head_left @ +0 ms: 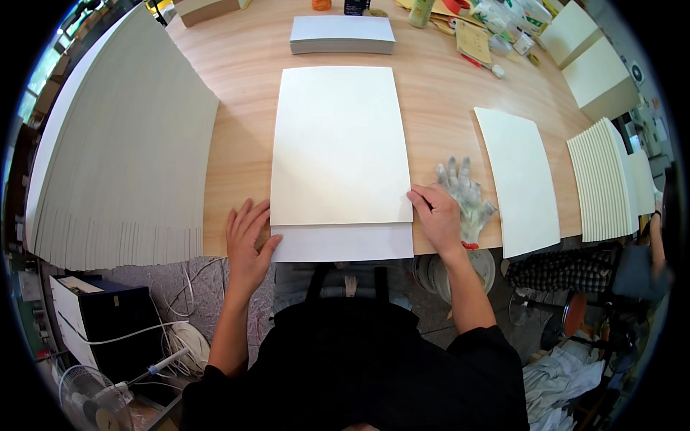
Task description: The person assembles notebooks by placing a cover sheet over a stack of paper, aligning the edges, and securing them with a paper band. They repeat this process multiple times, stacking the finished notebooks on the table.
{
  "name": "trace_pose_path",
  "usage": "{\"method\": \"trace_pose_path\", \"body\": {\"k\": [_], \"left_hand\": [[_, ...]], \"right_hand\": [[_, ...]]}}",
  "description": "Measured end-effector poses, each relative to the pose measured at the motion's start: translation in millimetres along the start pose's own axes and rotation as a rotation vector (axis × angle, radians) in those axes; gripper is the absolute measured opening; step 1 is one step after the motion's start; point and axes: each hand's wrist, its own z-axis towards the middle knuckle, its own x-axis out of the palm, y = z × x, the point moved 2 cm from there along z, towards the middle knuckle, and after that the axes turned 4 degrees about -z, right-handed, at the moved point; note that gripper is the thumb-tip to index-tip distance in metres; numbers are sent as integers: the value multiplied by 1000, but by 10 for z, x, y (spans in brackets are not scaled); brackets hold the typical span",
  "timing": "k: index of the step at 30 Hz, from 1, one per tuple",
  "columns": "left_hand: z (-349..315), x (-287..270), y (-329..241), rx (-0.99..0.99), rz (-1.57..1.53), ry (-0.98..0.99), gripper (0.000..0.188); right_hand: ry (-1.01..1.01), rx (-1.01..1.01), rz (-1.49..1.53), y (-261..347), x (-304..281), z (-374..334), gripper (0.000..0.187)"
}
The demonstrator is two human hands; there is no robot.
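A cream sheet (338, 144) lies in front of me on the wooden table. Below its near edge shows a strip of a white sheet (343, 244), reaching the table's front edge. My left hand (248, 233) rests at the left side of both sheets, fingers stretched out and thumb close to the white one. At the cream sheet's right edge, my right hand (437, 215) is curled, with forefinger and thumb closed on that edge. A grey-white work glove (463, 197) lies just beyond the right hand.
A tall stack of white sheets (129, 151) fills the left side. Farther back lies a low white stack (342, 36). To the right are a cream panel (519, 183), a fanned cream stack (602, 179) and a brush (496, 70). Another person (640, 266) is at far right.
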Motion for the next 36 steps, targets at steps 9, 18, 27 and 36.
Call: {"method": "trace_pose_path", "body": {"k": [9,18,27,36], "left_hand": [[313,-37,-383,-62,-109,-16,70],[596,316,-984,472,209,497,97],[597,26,-776,340,220,444,81],[1028,68,-110,65,-297,359,30]], "right_hand": [[66,159,159,-139,-76,-63,25],[154,296,371,-97,-308,-334,30],[323,-128,-39,432,-347,-433,70],[196,42,296,179,147,79,26]]}}
